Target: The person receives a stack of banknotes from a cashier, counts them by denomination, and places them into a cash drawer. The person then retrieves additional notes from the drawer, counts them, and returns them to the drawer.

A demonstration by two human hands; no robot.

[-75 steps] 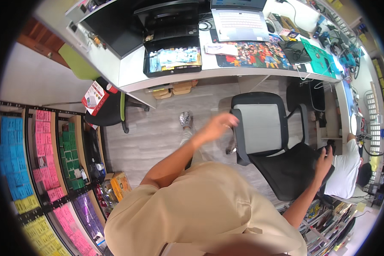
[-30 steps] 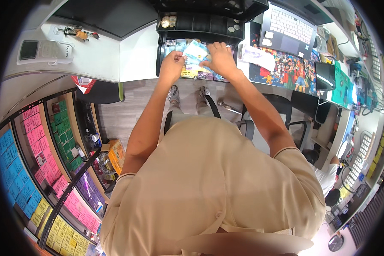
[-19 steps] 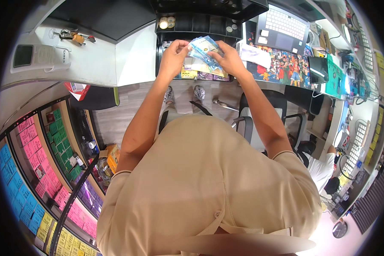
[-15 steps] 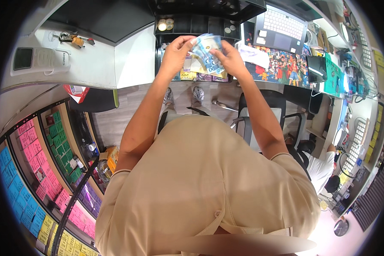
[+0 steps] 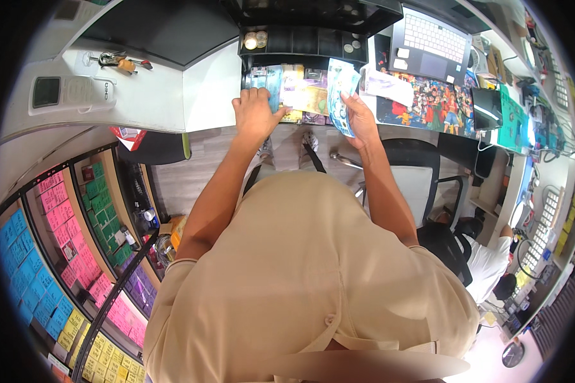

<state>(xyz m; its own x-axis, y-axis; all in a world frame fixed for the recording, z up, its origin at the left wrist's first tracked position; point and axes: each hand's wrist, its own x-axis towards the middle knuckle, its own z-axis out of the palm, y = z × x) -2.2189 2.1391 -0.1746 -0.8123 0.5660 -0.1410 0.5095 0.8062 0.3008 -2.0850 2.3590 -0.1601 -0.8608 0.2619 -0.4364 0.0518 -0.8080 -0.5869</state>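
Observation:
My right hand (image 5: 362, 122) is closed around a small fan of blue banknotes (image 5: 340, 96), held upright over the right end of the cash drawer (image 5: 245, 71). My left hand (image 5: 257, 116) lies palm down at the drawer's front left corner, its thumb spread from the fingers, with no banknote visible in it. Beside its thumb, blue banknotes (image 5: 274, 86) lie in a compartment. Yellowish banknotes (image 5: 292, 83) and purple banknotes (image 5: 315, 75) fill the compartments further right. Behind them, the coin tray (image 5: 303, 43) holds coins (image 5: 255, 39) at its left and a few at its right.
A laptop (image 5: 431, 48) stands right of the drawer, near a white paper (image 5: 388, 86) and a colourful printed mat (image 5: 431, 105). Keys (image 5: 118, 61) and a white handheld device (image 5: 64, 94) lie on the left counter. An office chair (image 5: 406, 166) stands below; a person in white (image 5: 489, 258) is at right.
My hands have moved apart. The left has let go of the banknotes and come down to the drawer's left corner; the right has shifted right, keeping the blue notes. The view has shifted slightly.

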